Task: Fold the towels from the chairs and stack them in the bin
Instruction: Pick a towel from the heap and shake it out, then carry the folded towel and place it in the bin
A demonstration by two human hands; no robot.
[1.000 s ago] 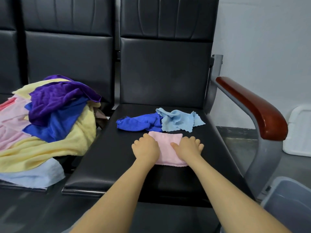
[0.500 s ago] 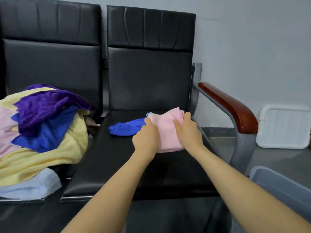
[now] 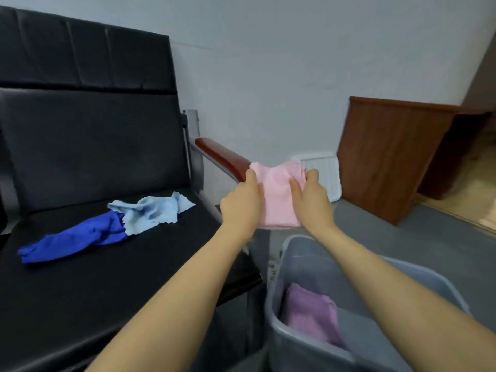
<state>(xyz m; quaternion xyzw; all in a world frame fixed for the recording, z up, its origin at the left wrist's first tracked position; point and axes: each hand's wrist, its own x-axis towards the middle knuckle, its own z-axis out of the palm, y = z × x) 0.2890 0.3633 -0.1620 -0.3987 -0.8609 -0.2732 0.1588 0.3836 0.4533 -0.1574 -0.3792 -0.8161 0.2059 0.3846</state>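
Note:
A folded pink towel (image 3: 276,194) is in the air beside the chair's armrest, above the far end of the grey bin (image 3: 316,353). My left hand (image 3: 243,202) grips its left edge and my right hand (image 3: 312,198) grips its right edge. Inside the bin lies a folded purple towel (image 3: 311,312). On the black chair seat (image 3: 107,277) a crumpled dark blue towel (image 3: 72,238) and a crumpled light blue towel (image 3: 150,213) lie touching each other.
The chair's wooden armrest (image 3: 222,158) stands between the seat and the bin. A white plastic lid (image 3: 326,173) leans on the wall behind the towel. A brown wooden cabinet (image 3: 386,157) stands at the right on the grey floor.
Both hands lifted the pink towel off the seat and carried it right, past the armrest toward the bin. The view swung right, so the towel pile on the left chair is out of sight.

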